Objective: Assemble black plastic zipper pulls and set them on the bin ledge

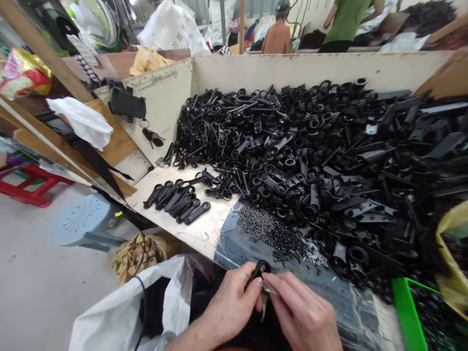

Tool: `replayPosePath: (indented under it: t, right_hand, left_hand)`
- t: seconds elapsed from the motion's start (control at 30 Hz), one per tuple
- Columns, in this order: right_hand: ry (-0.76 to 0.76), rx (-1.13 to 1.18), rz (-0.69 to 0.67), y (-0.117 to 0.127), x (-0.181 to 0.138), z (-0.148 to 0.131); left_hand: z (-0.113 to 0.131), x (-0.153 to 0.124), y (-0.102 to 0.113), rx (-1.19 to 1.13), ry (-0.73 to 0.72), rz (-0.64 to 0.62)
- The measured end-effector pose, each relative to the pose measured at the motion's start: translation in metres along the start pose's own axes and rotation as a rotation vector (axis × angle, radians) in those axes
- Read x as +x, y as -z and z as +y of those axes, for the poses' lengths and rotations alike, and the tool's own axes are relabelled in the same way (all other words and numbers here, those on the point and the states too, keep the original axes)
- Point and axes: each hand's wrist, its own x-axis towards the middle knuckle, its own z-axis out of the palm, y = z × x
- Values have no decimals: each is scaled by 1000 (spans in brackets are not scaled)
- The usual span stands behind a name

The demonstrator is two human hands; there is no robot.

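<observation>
L hand [234, 301] grips blk looped pt [263, 265], R hand [305, 306] pinching sm pale pc [271, 291] nearby.

Parts heap [278, 141] blkg ctr, mat [351, 304] prob. passable

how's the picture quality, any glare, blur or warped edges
Head view: pale sheen on the heaped black plastic parts, detail lost in their dark gaps; head view: soft background, including the white-and-green electric fan; head view: edges look stretched, as around the light-blue round plastic stool.
</observation>
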Motion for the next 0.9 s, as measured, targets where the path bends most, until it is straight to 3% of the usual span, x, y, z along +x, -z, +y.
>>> replayPosePath:
  t: [0.27,0.4,0.57,0.9]
  right_hand:
    - [-60,54,-71,18,0,-3]
    - [7,-84,-89,3,-14,6]
    - [-55,-116,-110,-19,-26,16]
    - [-32,-382,-115,-21,-25,16]
  left_hand:
    - [-10,7,3,-169,18,-7]
    - [-9,8,2,-185,62,-46]
    - [-8,7,-1,-222,64,-38]
    - [-13,12,-11,-351,112,-14]
